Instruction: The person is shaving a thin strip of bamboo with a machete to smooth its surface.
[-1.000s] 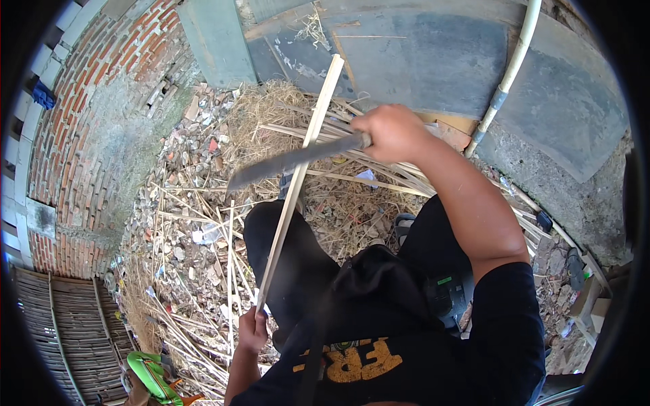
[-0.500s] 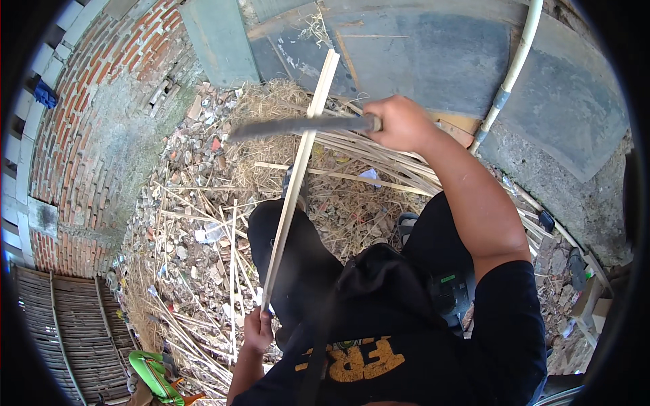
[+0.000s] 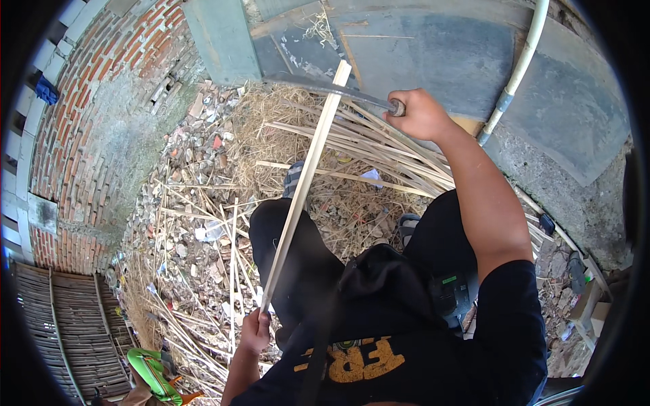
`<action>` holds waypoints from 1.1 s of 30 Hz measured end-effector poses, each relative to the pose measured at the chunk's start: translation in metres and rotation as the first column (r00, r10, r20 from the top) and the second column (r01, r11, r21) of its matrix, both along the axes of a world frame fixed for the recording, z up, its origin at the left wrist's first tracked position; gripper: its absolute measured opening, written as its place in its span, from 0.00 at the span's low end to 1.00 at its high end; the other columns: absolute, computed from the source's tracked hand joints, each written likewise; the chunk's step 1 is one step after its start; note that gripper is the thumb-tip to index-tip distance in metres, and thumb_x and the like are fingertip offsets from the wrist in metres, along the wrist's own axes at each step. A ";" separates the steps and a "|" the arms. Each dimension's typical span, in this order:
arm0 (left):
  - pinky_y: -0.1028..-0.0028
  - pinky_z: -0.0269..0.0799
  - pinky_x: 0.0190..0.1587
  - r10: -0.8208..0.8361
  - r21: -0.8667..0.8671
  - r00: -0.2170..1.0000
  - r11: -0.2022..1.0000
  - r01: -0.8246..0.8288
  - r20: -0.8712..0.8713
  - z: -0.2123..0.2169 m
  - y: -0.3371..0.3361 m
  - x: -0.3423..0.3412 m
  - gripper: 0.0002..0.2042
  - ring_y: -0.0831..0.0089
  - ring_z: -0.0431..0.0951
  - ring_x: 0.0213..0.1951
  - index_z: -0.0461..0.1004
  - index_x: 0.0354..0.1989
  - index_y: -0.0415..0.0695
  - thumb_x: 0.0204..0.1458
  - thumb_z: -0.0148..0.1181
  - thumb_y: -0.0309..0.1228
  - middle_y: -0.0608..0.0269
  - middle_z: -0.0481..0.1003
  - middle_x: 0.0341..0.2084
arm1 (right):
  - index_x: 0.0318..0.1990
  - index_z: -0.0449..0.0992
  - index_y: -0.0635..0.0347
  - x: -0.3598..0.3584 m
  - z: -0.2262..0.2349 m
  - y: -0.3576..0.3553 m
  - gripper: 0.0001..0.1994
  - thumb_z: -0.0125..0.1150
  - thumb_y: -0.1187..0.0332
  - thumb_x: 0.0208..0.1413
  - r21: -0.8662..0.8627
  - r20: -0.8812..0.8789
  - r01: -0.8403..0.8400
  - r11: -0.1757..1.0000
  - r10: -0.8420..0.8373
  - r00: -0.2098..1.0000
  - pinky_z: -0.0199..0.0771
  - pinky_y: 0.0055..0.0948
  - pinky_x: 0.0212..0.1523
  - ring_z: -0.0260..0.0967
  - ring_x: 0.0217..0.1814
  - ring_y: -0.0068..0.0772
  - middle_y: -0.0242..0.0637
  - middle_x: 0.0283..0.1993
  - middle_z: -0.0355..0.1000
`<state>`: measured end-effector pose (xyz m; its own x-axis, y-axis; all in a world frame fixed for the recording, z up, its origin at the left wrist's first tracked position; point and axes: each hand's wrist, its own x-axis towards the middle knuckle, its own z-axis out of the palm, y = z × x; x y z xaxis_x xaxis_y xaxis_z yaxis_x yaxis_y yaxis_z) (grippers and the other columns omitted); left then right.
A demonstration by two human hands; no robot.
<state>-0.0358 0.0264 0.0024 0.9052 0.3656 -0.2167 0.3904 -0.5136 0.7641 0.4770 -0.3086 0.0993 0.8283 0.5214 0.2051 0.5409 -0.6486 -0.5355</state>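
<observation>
A rough, seemingly outdoor work yard is being enclosed by a weathered red-brick wall [image 3: 88, 155] and flat grey sheets [image 3: 440, 68]; its ground of broken stony rubble [image 3: 183, 250] is being partly covered by dry brown straw [image 3: 254, 128] and long, pale, thin strips [image 3: 399, 152].

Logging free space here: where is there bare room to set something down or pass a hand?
No fully bare ground shows. A hand might pass between the held strip and the right forearm, above the straw. Beside the brick wall lies rubble mostly without strips. Crowded: the strip pile beside that forearm, the lower-left strips.
</observation>
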 end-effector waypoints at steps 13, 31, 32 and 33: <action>0.70 0.58 0.20 0.006 0.092 0.999 0.996 -0.011 0.052 -0.001 -0.003 0.011 0.26 0.77 0.64 0.17 0.69 0.26 0.37 0.66 0.47 0.50 0.65 0.64 0.11 | 0.35 0.79 0.59 -0.003 -0.010 0.020 0.10 0.68 0.64 0.48 0.085 -0.116 -0.128 0.988 0.137 0.984 0.73 0.42 0.36 0.74 0.31 0.50 0.47 0.28 0.75; 0.67 0.59 0.20 -0.005 0.224 0.998 0.975 -0.008 0.056 0.010 -0.032 0.016 0.24 0.69 0.65 0.15 0.69 0.26 0.37 0.65 0.49 0.47 0.58 0.65 0.11 | 0.45 0.82 0.55 -0.002 -0.009 0.014 0.16 0.66 0.60 0.51 0.028 -0.097 -0.056 0.998 0.058 0.994 0.77 0.43 0.46 0.78 0.42 0.52 0.48 0.36 0.80; 0.66 0.60 0.20 0.014 0.219 0.999 0.975 -0.023 0.044 0.008 -0.032 0.013 0.24 0.68 0.66 0.15 0.69 0.26 0.37 0.65 0.48 0.47 0.57 0.65 0.11 | 0.43 0.81 0.58 0.000 -0.016 0.014 0.15 0.67 0.61 0.50 0.065 -0.019 -0.067 0.996 0.068 0.998 0.75 0.43 0.41 0.76 0.36 0.53 0.50 0.32 0.78; 0.66 0.60 0.20 0.043 0.221 0.999 0.974 -0.048 0.026 0.008 -0.032 0.009 0.23 0.67 0.67 0.15 0.68 0.26 0.37 0.65 0.48 0.46 0.57 0.65 0.11 | 0.41 0.80 0.61 -0.003 -0.013 0.019 0.15 0.67 0.62 0.50 0.108 0.055 -0.090 0.990 0.085 0.995 0.73 0.43 0.37 0.74 0.31 0.53 0.51 0.28 0.76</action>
<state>-0.0266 -0.0051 0.0107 0.8899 0.4435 -0.1069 0.4025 -0.6530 0.6415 0.4740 -0.2898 0.0860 0.7677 0.5634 0.3054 0.6209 -0.5359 -0.5721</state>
